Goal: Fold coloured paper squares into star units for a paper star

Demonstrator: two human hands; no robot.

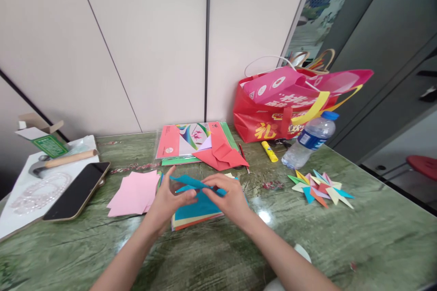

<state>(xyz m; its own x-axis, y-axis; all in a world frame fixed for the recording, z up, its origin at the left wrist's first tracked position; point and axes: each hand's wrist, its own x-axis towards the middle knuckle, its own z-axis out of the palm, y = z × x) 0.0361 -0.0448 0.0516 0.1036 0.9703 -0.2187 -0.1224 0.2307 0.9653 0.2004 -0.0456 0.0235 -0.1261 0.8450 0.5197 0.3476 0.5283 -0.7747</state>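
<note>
A folded piece of blue paper is held up between my two hands, its layers partly spread at the left end. My right hand pinches its right part between thumb and fingertips. Around the left end is my left hand, thumb in front and fingers behind the paper. Just beneath lies a stack of coloured paper sheets, blue on top with cream and orange edges showing. Left of it is a pile of pink paper squares.
Behind the hands are paper packs and a red folded paper. A glue stick, water bottle, red bag and folded paper stars stand right. A phone, hammer and green box lie left.
</note>
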